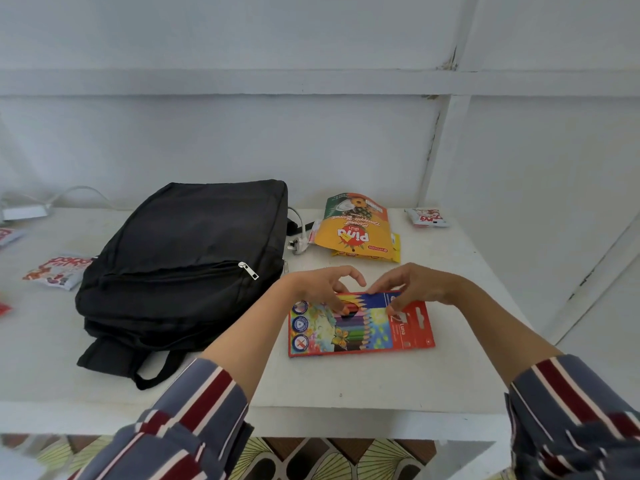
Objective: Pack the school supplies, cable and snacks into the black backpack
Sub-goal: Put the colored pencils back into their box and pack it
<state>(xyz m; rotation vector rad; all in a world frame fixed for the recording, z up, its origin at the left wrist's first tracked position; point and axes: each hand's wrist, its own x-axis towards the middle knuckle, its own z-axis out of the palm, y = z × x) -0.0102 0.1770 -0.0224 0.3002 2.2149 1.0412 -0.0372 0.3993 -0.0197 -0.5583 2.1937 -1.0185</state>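
Head view shows the pencil pack (360,327) lying flat on the worktop (346,382), just right of the black backpack (194,251) and apart from it. Its long axis runs left to right, pointing back toward the backpack's side. Both hands are on the edge farthest from the person. The left hand (320,284) takes the end nearer the backpack and the right hand (415,284) the red end. Each grip is closed on the pack, with fingers curled over that edge and the thumb pressed on the printed face. The pack is not yet lifted. I judge the coming move to be a carry leftward, with the left hand leading because it is nearer the backpack. The backpack looks zipped, its zip pull (248,270) sitting at the right end of the front pocket, so it probably needs opening first. "Luna" reads sideways on the pack's red end. Right of the backpack's far corner lies a white plug (297,244) with its cable. Beyond that is a yellow biscuit bag (356,225), upside down, reading "Pina" and "Pineapple Biscuit". Farther right of the backpack sits a small sachet (426,217), and on its left side a red-and-white snack packet (57,271), both with lettering too blurred to read.
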